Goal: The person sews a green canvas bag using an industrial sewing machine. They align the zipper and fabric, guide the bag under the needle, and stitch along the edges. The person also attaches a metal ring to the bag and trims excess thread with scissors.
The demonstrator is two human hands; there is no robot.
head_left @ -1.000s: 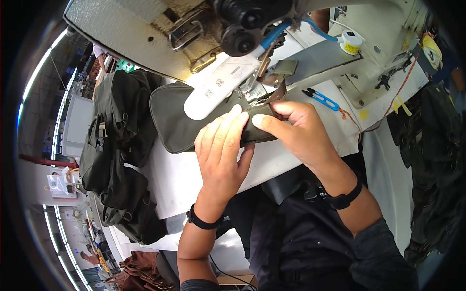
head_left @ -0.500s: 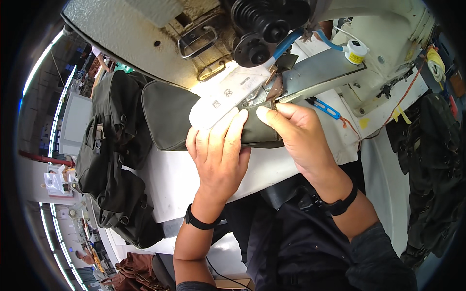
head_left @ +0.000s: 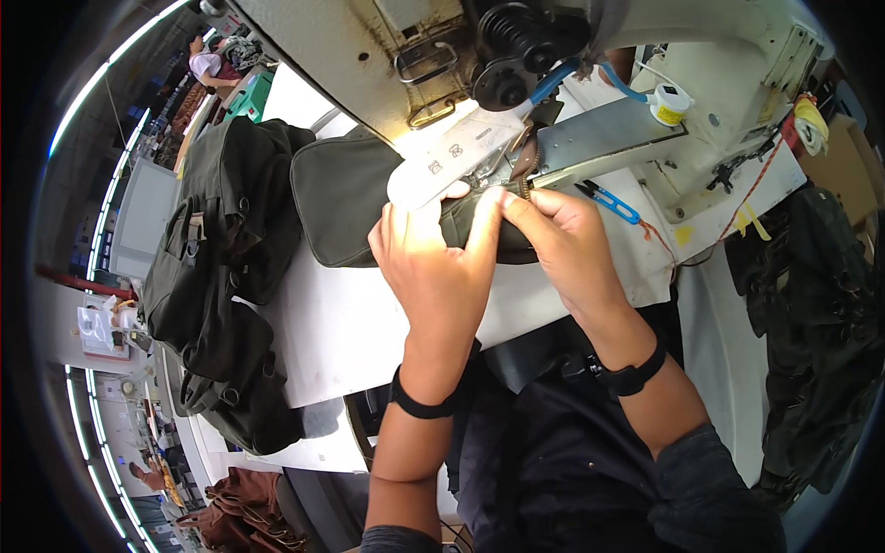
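A dark green fabric bag piece point(head_left: 346, 207) lies under the head of an industrial sewing machine point(head_left: 369, 41). My left hand point(head_left: 435, 253) grips its near side, fingers partly beneath the white oblong guard point(head_left: 456, 157), thumb stretched toward my right thumb. My right hand point(head_left: 567, 249) pinches the bag's right end between thumb and forefinger, beside a brown zipper strip point(head_left: 526, 166). The two thumbs almost meet at the edge by the needle area. My hands and the guard hide most of the stitching spot.
Several dark green bags point(head_left: 226, 221) are heaped on the table's left. Blue thread snips point(head_left: 613, 203) lie right of my right hand. A white round cap with blue tubing point(head_left: 670, 103) sits on the machine bed. More dark green bags point(head_left: 820, 323) hang at right; brown bags point(head_left: 249, 511) lie lower left.
My left hand has slid right along the bag, its thumb now close to my right thumb. The right hand stays at the bag's end. The whole view has shifted slightly.
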